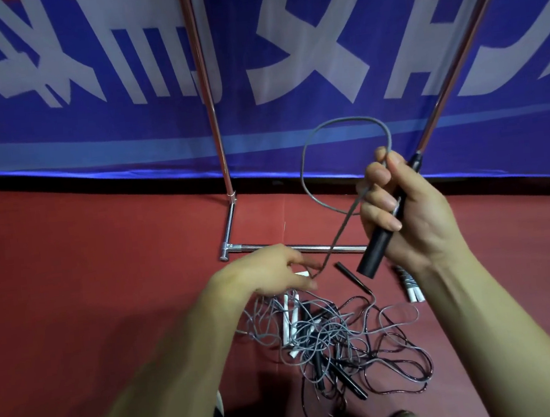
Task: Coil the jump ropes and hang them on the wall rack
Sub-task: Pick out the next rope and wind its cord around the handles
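The right hand (413,214) is raised in front of the blue banner (56,139), its fingers (377,197) curled round a black handle (377,246) that slants down to the left. The grey rope (303,171) rises from the top of this grip, arcs over in one loop and comes back to the hand, where the thumb and forefinger pinch it against the handle. From there a single strand runs down and to the left, towards the left hand (266,270).

The left hand is lower and blurred. Its fingertips reach the lower end of that strand, which sits just between thumb and forefinger, but I cannot tell whether they grasp it or only touch it.

Below both hands, a tangled pile of ropes (345,340) lies on the red floor (102,260), grey cord mixed with black and white handles. One loose black handle (352,276) lies at the pile's upper edge, just under the held one. A bundle of white handles (411,287) lies on the floor beside the right wrist.

The chrome rack (222,159) stands behind the pile, with its base bar on the floor.
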`<state>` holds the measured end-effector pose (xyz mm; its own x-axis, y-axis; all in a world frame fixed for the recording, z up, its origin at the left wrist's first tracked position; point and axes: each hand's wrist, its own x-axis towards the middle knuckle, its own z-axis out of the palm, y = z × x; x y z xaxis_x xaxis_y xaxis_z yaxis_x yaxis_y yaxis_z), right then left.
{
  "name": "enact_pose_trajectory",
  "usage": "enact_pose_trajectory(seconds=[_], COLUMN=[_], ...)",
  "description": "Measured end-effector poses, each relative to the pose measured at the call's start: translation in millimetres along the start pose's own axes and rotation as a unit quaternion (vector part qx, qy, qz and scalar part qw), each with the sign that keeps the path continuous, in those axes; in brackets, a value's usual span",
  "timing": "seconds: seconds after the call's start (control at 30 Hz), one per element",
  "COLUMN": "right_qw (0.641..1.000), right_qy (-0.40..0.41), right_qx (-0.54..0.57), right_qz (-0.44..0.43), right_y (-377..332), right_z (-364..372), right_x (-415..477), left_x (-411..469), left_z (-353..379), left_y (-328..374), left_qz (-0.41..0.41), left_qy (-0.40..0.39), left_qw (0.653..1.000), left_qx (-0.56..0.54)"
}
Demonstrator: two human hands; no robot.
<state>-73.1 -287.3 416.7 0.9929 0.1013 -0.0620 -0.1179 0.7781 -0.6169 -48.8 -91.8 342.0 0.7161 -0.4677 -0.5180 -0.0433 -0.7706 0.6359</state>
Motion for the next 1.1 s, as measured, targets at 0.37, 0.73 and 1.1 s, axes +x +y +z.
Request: enact_pose_trajectory(seconds=[0.37,0.73,1.1], right_qw=[0.836,0.753,0.986], right_qy=[0.158,-0.023,0.016], right_qx=[-0.526,-0.658,-0.160], right_qz=[0.017,-0.018,-0.044], right_y=[15.0,51.3,12.0], right_z=[-34.4,-32.7,-3.5], right_x=[7.1,4.2,3.6], left_x=[9.1,6.5,4.3], left_z=[-4.7,-15.5,-6.7], left_y=[0.7,18.3,-3.3], left_qz=[0.049,0.102,0.031], left_qy=[0.107,0.156,0.131], left_qw=[0.992,0.909,0.990], left_qx=[-0.050,-0.374,-0.033])
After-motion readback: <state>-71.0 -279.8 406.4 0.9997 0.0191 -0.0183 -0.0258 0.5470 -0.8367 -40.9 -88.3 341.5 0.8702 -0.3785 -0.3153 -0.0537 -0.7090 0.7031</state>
